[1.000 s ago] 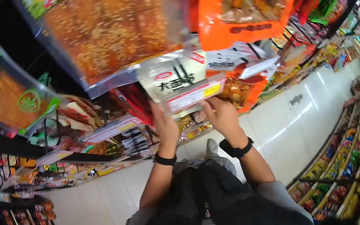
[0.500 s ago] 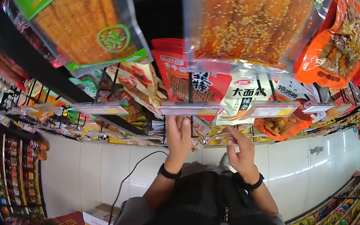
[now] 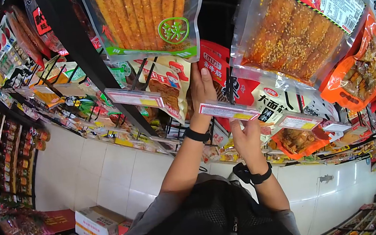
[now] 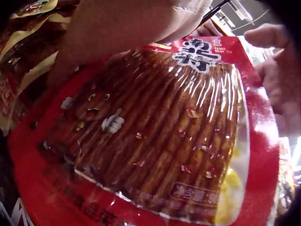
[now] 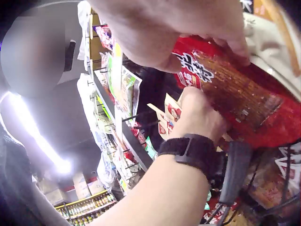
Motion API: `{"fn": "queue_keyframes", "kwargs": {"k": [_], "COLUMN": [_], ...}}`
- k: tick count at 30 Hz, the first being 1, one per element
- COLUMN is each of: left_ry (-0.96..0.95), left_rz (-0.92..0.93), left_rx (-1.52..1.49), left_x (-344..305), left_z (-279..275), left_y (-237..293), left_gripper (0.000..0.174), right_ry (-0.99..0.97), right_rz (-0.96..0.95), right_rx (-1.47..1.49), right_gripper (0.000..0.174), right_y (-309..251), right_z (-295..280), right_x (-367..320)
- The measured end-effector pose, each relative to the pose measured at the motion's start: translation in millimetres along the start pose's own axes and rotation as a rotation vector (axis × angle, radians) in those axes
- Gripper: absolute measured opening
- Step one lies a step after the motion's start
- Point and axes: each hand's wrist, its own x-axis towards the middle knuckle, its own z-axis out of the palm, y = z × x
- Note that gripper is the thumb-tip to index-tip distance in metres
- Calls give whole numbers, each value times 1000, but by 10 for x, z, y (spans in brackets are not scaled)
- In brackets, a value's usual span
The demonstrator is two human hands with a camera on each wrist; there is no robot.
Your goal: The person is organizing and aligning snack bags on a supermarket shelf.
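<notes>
At the far left, a cardboard box (image 3: 100, 226) sits on the low display, well apart from your work. Further right, the green-edged packet (image 3: 150, 17) and the cream packet (image 3: 169, 86) appear to hang on the rack, probably so their fronts face you. Your left hand (image 3: 203, 91) lies against the left edge of the red packet (image 4: 169, 132), fingers pointing up in the head view, likely to steady that side. The red packet is among the hanging goods, behind its price tag (image 3: 229, 110), between your two hands. Your right hand (image 3: 249, 140) is at its lower right edge, just below the tag, which would support it from the opposite side. Right of that, the pale packet (image 3: 270, 101) hangs close by, with the sesame-strip bag (image 3: 299, 34) above and the orange bag (image 3: 353, 65) beyond.

You can't tell from these views whether your left fingers close behind the packet: its edge covers them. Your right hand's grip is equally uncertain, as the tag and packet hide its fingertips. The red packet's top is hard to make out, so whether it hangs from a hook isn't clear. The orange bag partly hides those behind it.
</notes>
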Motion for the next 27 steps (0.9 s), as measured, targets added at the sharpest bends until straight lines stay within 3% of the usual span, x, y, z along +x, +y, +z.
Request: {"fn": "queue_keyframes", "kwargs": {"k": [2,4,6,9,10,13,17,19,21,25,26,27], "left_ry": [49,41,152,53,71,63,24,8,17,-9,15,38], "left_rz": [-25,-218,-235,-122,-91,-1,124,144,290,222,217,212], "left_rx": [22,-5,61,-38,62,133,154,175,241,151,148,144], "left_x": [19,1,-141,-493,-646,-776,-788,-769,-752,-827,-815,-805], "left_z": [-26,-129,-128,-271,-303,-434,-594,-631,-665,-706,-711,-713], "left_y": [84,177,111,100,110,208,300,349,418,443,462,471], "left_gripper": [72,71,65,65,66,70,71,71,69,62,53,45], "right_ry": [-14,-28,-41,-41,-16,123,38,27,31,-16,-32,-36], "right_rz": [22,42,-100,36,95,-24,61,85,39,-36,-43,16], "right_rx": [26,53,-50,123,214,270,321,96,44,-281,-442,-414], "right_gripper": [71,70,63,55,54,52,45,35,29,18,16,15], "right_y": [-275,-312,-148,-123,-99,-84,-81,-112,-224,-425,-427,-488], "right_z": [-23,-18,47,137,165,205,171,112,26,-223,-258,-280], "right_x": [55,94,105,120,135,248,257,238,110,-5,-36,-50]}}
